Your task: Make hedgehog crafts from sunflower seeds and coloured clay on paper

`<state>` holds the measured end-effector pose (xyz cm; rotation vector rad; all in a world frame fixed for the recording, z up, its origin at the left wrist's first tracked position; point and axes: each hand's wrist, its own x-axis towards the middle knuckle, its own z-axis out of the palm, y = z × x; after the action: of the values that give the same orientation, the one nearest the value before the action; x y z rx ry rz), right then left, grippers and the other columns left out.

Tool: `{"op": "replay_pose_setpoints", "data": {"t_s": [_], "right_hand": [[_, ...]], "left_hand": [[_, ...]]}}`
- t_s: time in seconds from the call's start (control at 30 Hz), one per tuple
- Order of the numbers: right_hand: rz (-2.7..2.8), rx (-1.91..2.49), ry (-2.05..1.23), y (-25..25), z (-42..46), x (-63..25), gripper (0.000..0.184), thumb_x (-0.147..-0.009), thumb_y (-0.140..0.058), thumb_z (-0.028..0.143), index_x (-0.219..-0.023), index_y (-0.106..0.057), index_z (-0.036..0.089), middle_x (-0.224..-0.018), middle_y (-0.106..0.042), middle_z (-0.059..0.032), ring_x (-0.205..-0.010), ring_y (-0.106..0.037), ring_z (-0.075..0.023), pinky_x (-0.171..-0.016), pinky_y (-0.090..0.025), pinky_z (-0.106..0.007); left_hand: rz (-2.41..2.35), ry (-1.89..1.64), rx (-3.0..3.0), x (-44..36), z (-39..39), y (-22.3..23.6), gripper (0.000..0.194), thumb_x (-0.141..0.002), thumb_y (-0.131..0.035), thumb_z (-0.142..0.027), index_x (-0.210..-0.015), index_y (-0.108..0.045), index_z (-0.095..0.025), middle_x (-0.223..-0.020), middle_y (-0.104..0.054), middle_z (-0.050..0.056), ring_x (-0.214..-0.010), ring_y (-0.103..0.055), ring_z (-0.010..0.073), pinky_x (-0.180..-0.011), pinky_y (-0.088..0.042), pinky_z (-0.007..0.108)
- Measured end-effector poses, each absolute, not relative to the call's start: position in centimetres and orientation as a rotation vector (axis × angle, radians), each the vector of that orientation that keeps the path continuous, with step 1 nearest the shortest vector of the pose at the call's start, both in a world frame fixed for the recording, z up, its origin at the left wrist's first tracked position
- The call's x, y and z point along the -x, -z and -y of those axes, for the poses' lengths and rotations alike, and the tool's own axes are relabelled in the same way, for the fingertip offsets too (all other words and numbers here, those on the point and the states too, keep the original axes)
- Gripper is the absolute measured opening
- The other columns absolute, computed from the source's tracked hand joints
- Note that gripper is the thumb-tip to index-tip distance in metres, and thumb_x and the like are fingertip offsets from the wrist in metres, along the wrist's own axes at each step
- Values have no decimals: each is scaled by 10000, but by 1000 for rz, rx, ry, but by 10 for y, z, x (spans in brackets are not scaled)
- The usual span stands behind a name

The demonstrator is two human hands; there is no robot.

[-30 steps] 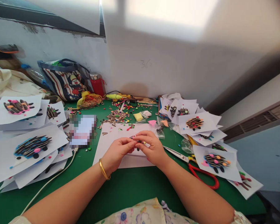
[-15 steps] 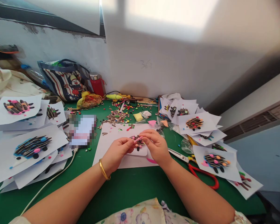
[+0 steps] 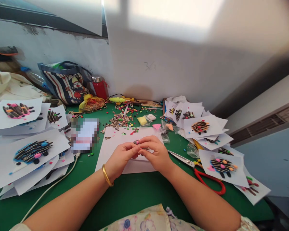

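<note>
My left hand [image 3: 121, 156], with a gold bangle on the wrist, and my right hand [image 3: 154, 153] meet over a white sheet of paper [image 3: 110, 144] on the green table [image 3: 135, 192]. Both are pinched together on a small craft piece [image 3: 137, 142] made of sunflower seeds and coloured clay dots on a small card, mostly hidden under my fingers. What exactly each fingertip grips is too small to tell. A loose heap of sunflower seeds [image 3: 119, 120] lies just beyond the sheet.
Stacks of finished seed-hedgehog papers lie left [image 3: 33, 150] and right [image 3: 207, 128]. Red-handled scissors [image 3: 202, 179] lie right of my right arm. A phone [image 3: 85, 134] with a white cable sits at left. A striped bag [image 3: 65, 83], red flask [image 3: 100, 86] and glue gun [image 3: 121, 99] stand by the wall.
My right hand lifted slightly half a second ago, showing the seed piece and a pink bit, then came back down against the left hand, covering most of the piece again.
</note>
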<state>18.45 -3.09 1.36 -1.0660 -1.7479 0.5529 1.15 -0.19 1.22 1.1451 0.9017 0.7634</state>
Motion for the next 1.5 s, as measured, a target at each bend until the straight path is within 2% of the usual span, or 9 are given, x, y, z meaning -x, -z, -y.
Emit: {"op": "replay_pose_setpoints", "data": {"t_s": [0.17, 0.4, 0.53, 0.7, 0.97, 1.13, 1.3, 1.5], "right_hand": [[1605, 1066, -555, -15, 29, -190, 97, -890, -667, 300, -890, -757, 265, -986, -699, -53, -991, -637, -202, -918, -516, -377], [1611, 1092, -574, -14, 27, -192, 174, -931, -606, 328, -1016, -754, 293, -1080, -695, -54, -1050, -631, -207, -953, -508, -390], [1789, 1079, -462, -14, 29, -187, 207, -944, -578, 287, -1074, -738, 308, -1084, -697, -49, -1061, -611, -209, -950, -501, -407], [1816, 1073, -414, -16, 29, -188, 225, -916, -615, 262, -1110, -719, 310, -1105, -692, -50, -1075, -602, -214, -966, -494, -414], [1678, 1055, -563, -15, 28, -189, 93, -895, -659, 308, -888, -745, 274, -984, -699, -46, -998, -632, -202, -916, -517, -381], [1597, 1091, -537, -15, 27, -193, 149, -927, -608, 332, -945, -740, 267, -1035, -702, -58, -1028, -636, -209, -943, -508, -394], [1757, 1085, -486, -12, 27, -190, 185, -937, -597, 305, -1060, -736, 307, -1089, -702, -45, -1066, -616, -209, -960, -496, -398], [1777, 1085, -514, -11, 28, -186, 144, -883, -677, 266, -1007, -742, 299, -1050, -711, -38, -1044, -620, -210, -948, -499, -396]], "left_hand": [[-882, -804, -1116, -13, 3, -19, 339, -773, -721, -482, -725, -664, -152, -680, -596, 5, -639, -474, 124, -634, -384, 258], [-880, -782, -1076, -13, 4, -20, 353, -743, -748, -492, -759, -708, -141, -732, -641, 32, -661, -498, 130, -654, -398, 268], [-847, -785, -1085, -13, 4, -19, 384, -756, -725, -522, -758, -711, -138, -723, -626, 37, -659, -493, 135, -654, -404, 277], [-871, -789, -1086, -12, 3, -17, 328, -751, -745, -472, -747, -695, -148, -684, -595, 13, -660, -490, 130, -650, -396, 269], [-863, -779, -1096, -12, 4, -18, 321, -772, -728, -467, -734, -686, -151, -682, -598, 14, -656, -487, 131, -644, -388, 266], [-851, -796, -1053, -12, 3, -20, 331, -777, -724, -481, -759, -706, -152, -725, -640, 32, -665, -500, 134, -659, -400, 268], [-814, -769, -1097, -11, 3, -17, 373, -821, -669, -509, -773, -718, -142, -738, -629, 40, -706, -514, 143, -689, -417, 276], [-891, -756, -1163, -11, 2, -15, 312, -776, -725, -460, -756, -714, -149, -714, -618, 26, -684, -496, 138, -668, -407, 268]]}}
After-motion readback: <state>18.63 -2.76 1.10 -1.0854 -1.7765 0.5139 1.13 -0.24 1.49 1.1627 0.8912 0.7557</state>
